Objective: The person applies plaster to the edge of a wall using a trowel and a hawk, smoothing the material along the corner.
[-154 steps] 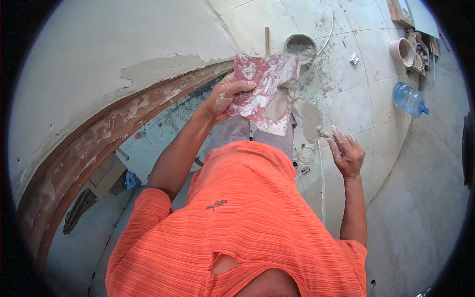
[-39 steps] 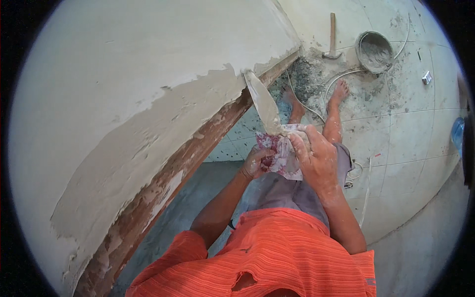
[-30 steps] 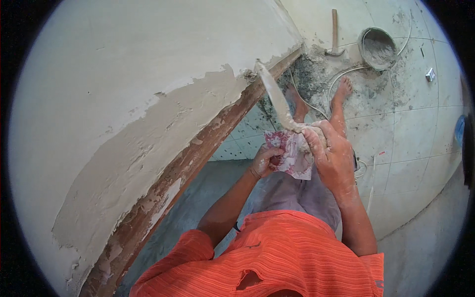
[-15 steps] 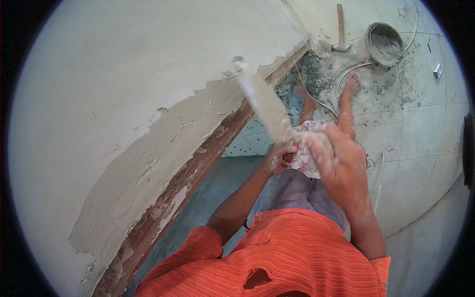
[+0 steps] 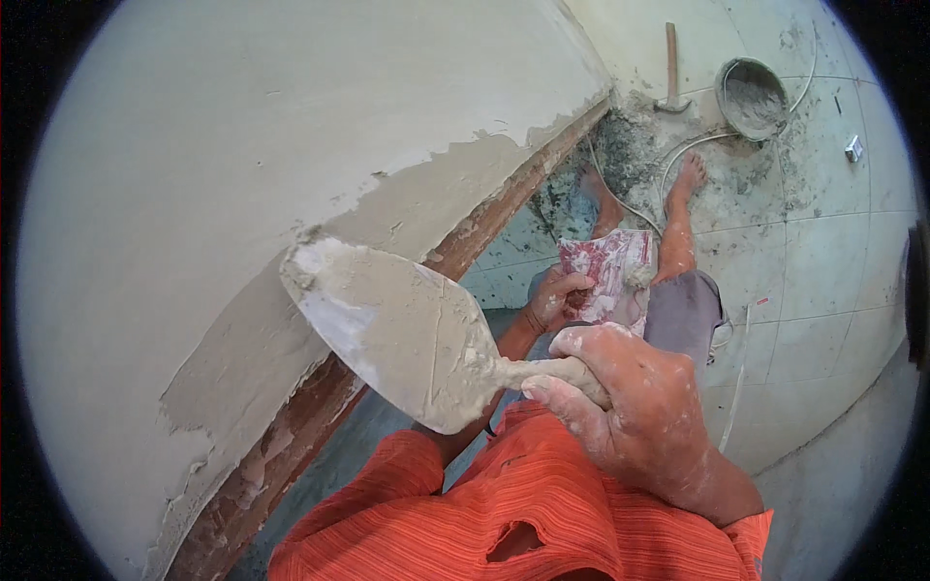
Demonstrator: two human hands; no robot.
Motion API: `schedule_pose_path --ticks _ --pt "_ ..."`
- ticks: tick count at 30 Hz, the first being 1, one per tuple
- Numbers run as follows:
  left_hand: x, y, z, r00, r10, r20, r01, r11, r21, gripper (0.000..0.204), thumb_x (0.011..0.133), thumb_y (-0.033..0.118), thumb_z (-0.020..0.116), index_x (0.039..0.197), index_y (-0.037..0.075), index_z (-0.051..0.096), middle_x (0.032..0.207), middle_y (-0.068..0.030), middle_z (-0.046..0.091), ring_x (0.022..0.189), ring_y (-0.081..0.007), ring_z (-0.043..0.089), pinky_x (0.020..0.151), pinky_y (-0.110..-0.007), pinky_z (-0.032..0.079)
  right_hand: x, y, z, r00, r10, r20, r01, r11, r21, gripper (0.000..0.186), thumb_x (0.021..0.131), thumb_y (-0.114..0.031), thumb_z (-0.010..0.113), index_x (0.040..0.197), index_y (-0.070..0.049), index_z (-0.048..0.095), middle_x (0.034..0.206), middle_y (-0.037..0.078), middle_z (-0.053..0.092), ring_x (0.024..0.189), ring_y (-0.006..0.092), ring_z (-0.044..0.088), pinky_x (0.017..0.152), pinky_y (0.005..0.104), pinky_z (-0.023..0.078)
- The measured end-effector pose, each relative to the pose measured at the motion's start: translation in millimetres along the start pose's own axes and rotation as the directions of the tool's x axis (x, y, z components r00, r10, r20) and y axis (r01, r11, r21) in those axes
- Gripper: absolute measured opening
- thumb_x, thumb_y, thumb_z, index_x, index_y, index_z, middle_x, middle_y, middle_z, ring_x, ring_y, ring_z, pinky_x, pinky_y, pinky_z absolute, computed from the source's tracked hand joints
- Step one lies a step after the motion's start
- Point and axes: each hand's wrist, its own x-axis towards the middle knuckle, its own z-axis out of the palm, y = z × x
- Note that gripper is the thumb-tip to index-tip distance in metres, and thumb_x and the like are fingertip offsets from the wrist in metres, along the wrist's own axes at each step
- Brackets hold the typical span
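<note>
My right hand (image 5: 639,416) grips the mortar-caked handle of a trowel (image 5: 387,329), its wide blade coated in pale plaster and held up close at the centre-left, over the edge of the plastered wall (image 5: 232,165). A band of darker patching plaster (image 5: 208,373) runs along that wall beside an exposed reddish-brown edge (image 5: 266,445). Beyond the trowel, my left hand (image 5: 552,300) holds a red-and-white board (image 5: 605,271) smeared with plaster, with a lump at its right side. The trowel hides part of my left forearm and of the wall edge.
A hammer (image 5: 671,63) lies on the tiled floor (image 5: 823,252) near a bucket of grey mix (image 5: 751,102), with a white cable (image 5: 639,208) looping around. A small pack (image 5: 853,149) sits at the right. My bare feet (image 5: 690,174) stand among splattered mortar.
My right hand has brought the trowel down, left and nearer to me, its blade now turned broad side to view. My left hand and board moved slightly right and up in view.
</note>
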Motion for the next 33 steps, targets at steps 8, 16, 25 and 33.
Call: schedule_pose_path --ticks 8,16,25,33 --pt "-5 14 9 0.996 -0.03 0.087 0.01 0.975 0.222 0.02 0.09 0.028 0.061 0.103 0.013 0.065 0.082 0.0062 0.06 0.062 -0.0056 0.052 0.057 -0.023 0.043 30 79 -5 0.975 0.105 -0.196 -0.141 0.973 -0.182 0.025 0.098 -0.026 0.063 0.102 -0.002 0.066 0.085 0.018 0.066 0.071 0.0348 0.064 0.063 0.0383 0.048" --pt "-12 1 19 0.992 0.106 0.062 -0.114 0.982 0.152 0.022 0.089 0.021 0.067 0.106 0.008 0.064 0.085 -0.0005 0.066 0.07 -0.0134 0.063 0.063 -0.033 0.052 1 -29 1 0.997 0.07 -0.028 -0.07 0.997 0.019 0.029 0.095 -0.035 0.067 0.098 -0.007 0.06 0.087 0.017 0.067 0.077 0.0379 0.066 0.062 0.0478 0.052" --pt "-26 23 59 0.988 0.117 0.097 -0.122 0.991 0.051 0.016 0.088 0.014 0.066 0.103 0.008 0.064 0.073 0.0054 0.06 0.054 -0.006 0.056 0.045 -0.024 0.044 -48 -8 -22 0.959 0.208 -0.194 -0.151 0.949 0.276 0.026 0.096 -0.025 0.067 0.109 -0.004 0.062 0.079 0.003 0.062 0.061 0.0098 0.056 0.051 0.0259 0.043" --pt "-41 37 78 0.971 0.176 0.163 -0.19 0.979 0.074 0.028 0.093 0.013 0.06 0.119 0.003 0.06 0.101 -0.0051 0.07 0.081 -0.0142 0.07 0.066 -0.03 0.058 -151 101 -36 0.782 0.509 -0.359 -0.411 0.855 0.317 0.034 0.1 -0.021 0.058 0.131 -0.007 0.056 0.084 0.0 0.061 0.059 0.0054 0.049 0.05 0.0225 0.041"
